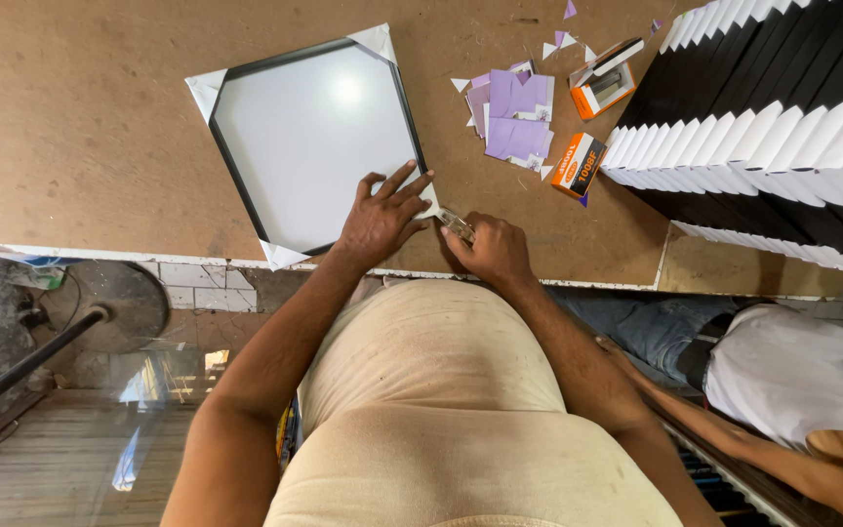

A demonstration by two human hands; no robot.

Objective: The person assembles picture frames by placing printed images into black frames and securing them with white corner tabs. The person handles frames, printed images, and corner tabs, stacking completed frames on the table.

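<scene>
Workbench (80, 127) of bare brown board, seen from above, its near edge running across the middle; below that edge on the left, a round metal base with a dark pole (100, 307) on a tiled floor; on the bench, a black picture frame (309, 146) with a white face lies turned like a diamond near the near edge, white paper protectors on its four corners; right of it, loose purple paper scraps (514, 117), then two small orange boxes (592, 117), one open; along the right edge, stacked rows of black frames with white corner caps (763, 107); at the lower right, another person in a white shirt (792, 376) beside the bench. Left hand (381, 220) rests fingers spread on the frame's nearest right corner, pressing the white protector (428, 202); right hand (488, 249), just beside it at the near edge, is closed around a small metal tool (456, 222) whose tip meets that corner.
</scene>
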